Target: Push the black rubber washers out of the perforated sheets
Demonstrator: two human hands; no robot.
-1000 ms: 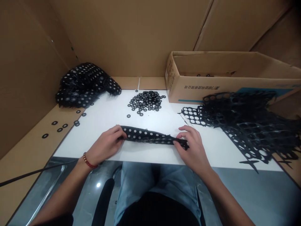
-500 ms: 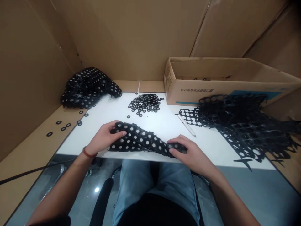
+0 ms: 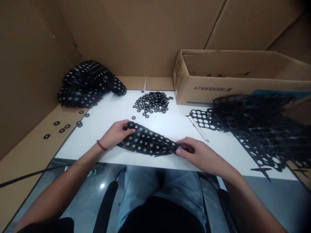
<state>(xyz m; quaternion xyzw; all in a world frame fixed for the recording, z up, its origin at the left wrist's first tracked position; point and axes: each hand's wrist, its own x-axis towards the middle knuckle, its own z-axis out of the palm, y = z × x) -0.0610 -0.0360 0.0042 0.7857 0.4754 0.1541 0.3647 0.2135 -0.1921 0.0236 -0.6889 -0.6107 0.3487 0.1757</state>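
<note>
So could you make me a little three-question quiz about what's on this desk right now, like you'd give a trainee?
1. True or false: both hands grip the same black sheet dotted with pale discs.
2. Which lies nearest the open cardboard box? A) the heap of punched-out black webbing B) the pile of dotted sheets C) the beaded bracelet
3. Fill in: the loose black rings lie heaped on the white ____.

Key
1. True: the left hand and the right hand each hold an end of the dotted sheet.
2. A: the webbing lies against the cardboard box; the dotted pile sits far left.
3. Tabletop, under the rings.
</note>
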